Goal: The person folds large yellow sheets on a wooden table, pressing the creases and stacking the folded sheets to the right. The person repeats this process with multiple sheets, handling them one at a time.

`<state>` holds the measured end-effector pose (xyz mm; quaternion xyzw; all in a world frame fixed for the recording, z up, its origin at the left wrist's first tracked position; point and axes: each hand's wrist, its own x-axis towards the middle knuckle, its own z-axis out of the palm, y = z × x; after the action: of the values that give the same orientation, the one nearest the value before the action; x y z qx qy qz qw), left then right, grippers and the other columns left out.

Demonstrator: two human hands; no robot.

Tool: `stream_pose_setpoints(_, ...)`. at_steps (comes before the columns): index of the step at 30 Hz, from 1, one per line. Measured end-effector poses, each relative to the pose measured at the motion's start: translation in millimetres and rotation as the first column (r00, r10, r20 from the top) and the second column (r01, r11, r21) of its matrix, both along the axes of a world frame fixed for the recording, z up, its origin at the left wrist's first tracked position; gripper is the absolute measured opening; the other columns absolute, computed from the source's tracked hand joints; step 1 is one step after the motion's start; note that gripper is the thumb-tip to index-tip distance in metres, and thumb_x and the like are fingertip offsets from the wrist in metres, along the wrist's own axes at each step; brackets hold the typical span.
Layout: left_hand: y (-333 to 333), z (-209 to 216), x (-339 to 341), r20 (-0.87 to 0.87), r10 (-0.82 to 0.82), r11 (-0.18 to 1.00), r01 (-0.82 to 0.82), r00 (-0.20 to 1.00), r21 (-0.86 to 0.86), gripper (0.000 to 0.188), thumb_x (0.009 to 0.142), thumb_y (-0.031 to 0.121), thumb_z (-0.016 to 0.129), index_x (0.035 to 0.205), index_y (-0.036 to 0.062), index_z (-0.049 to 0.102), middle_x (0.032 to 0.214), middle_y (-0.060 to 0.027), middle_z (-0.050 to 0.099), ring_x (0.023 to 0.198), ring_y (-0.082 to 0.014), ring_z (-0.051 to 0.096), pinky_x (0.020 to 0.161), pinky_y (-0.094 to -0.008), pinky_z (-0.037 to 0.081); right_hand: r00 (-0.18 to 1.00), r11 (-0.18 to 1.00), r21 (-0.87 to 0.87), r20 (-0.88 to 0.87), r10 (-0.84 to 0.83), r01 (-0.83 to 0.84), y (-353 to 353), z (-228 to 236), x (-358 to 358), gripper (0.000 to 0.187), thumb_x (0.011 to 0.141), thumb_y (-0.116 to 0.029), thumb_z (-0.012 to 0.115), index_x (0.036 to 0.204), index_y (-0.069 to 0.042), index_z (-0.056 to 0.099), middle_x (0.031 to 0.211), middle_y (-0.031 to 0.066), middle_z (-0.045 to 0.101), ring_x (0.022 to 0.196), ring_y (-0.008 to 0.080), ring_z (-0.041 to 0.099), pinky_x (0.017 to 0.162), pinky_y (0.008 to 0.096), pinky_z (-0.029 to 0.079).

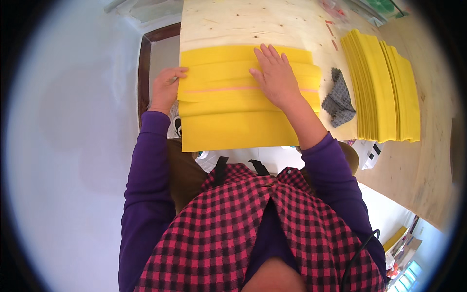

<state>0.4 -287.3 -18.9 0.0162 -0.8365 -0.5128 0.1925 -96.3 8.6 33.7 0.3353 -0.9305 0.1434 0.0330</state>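
The folded yellow sheet [228, 121] lies across the near edge of the pale wooden bench [233, 24], a thin pink strip [219, 89] running along its middle; the right hand [274, 75] rests flat on it, fingers spread; the left hand [167, 87] grips its left edge, fingers curled; a grey cloth [338, 100] lies just right, beside a stack of yellow sheets [384, 92].

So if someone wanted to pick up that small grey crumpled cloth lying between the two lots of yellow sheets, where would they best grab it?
Probably at its raised upper fold, pinched from straight above. The small grey crumpled cloth lies loose on the pale wooden tabletop, in a narrow gap between the folded yellow sheet and the stack of yellow sheets, so coming in from either side looks cramped.
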Motion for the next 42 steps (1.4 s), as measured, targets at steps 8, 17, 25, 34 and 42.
stream_pose_setpoints(8, -6.8, -5.2, -5.0, 0.026, 0.010, 0.996, -0.013, 1.000, 0.089, 0.010, 0.082, -0.007, 0.061, 0.084, 0.0018, 0.067, 0.106, -0.0078, 0.068, 0.100, -0.0174, 0.062, 0.088, -0.0285, 0.049, 0.991, 0.983, 0.151, 0.067, -0.114, 0.103, 12.5, -15.5, 9.5, 0.062, 0.097, -0.040, 0.041, 0.146, -0.003, 0.031, 0.153, 0.0138, 0.027, 0.144, 0.0263, 0.020, 0.117, 0.0430, 0.013)
stream_pose_setpoints(17, -8.1, -16.7, -10.6, 0.041, 0.124, 0.976, -0.130, 0.991, 0.172, 0.012, 0.082, -0.005, 0.063, 0.084, 0.0040, 0.071, 0.112, -0.0095, 0.066, 0.100, -0.0196, 0.062, 0.086, -0.0286, 0.049, 0.994, 0.984, 0.141, 0.018, -0.108, 0.104, 15.1, -23.4, 11.1, 0.067, 0.097, -0.047, 0.039, 0.146, -0.003, 0.029, 0.154, 0.0145, 0.025, 0.145, 0.0267, 0.017, 0.118, 0.0426, 0.012)
stream_pose_setpoints(25, -11.0, -15.0, -12.0, 0.037, 0.150, 0.978, -0.154, 0.988, 0.139, 0.016, 0.086, -0.005, 0.057, 0.088, 0.0039, 0.071, 0.113, -0.0083, 0.066, 0.099, -0.0179, 0.063, 0.085, -0.0282, 0.049, 0.993, 0.974, 0.194, 0.004, -0.122, 0.119, 13.3, -25.0, 12.9, 0.069, 0.097, -0.049, 0.037, 0.147, -0.004, 0.026, 0.155, 0.0133, 0.024, 0.145, 0.0253, 0.017, 0.118, 0.0425, 0.011)
stream_pose_setpoints(34, 37.7, 40.7, 4.0, -0.111, 0.032, 0.965, -0.059, 0.993, -0.257, 0.031, 0.097, 0.014, 0.050, 0.126, 0.0042, 0.055, 0.134, -0.0129, 0.052, 0.127, -0.0264, 0.046, 0.107, -0.0366, 0.033, 0.992, 0.983, 0.135, -0.020, -0.123, 0.125, 15.0, -25.8, 14.4, 0.068, 0.096, -0.047, 0.040, 0.147, -0.003, 0.028, 0.153, 0.0148, 0.026, 0.144, 0.0260, 0.019, 0.117, 0.0430, 0.013)
stream_pose_setpoints(42, 126.1, 30.3, -10.3, 0.197, 0.110, 0.738, 0.053, 0.974, -0.673, 0.062, 0.096, 0.036, 0.047, 0.146, 0.0043, 0.029, 0.154, -0.0168, 0.023, 0.144, -0.0335, 0.017, 0.116, -0.0472, 0.013, 0.990, 0.978, 0.152, -0.005, -0.141, 0.140, 13.2, -22.3, 15.0, 0.069, 0.097, -0.049, 0.039, 0.148, -0.005, 0.026, 0.155, 0.0137, 0.023, 0.145, 0.0249, 0.016, 0.118, 0.0420, 0.011)
